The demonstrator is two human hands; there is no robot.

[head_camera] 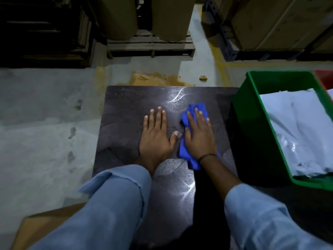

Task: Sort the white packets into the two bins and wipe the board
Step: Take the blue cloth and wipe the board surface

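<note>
Blue cloth [193, 121] was pinned flat under right hand [200, 136], long axis running near-to-far; left hand [155, 136] lay spread, grasping nothing, on the board [126, 112]; unwiped board stretched leftward.

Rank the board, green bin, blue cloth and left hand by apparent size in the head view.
1. board
2. green bin, partly cut off by the frame edge
3. left hand and blue cloth: too close to rank, since the right hand covers much of the cloth.
</note>
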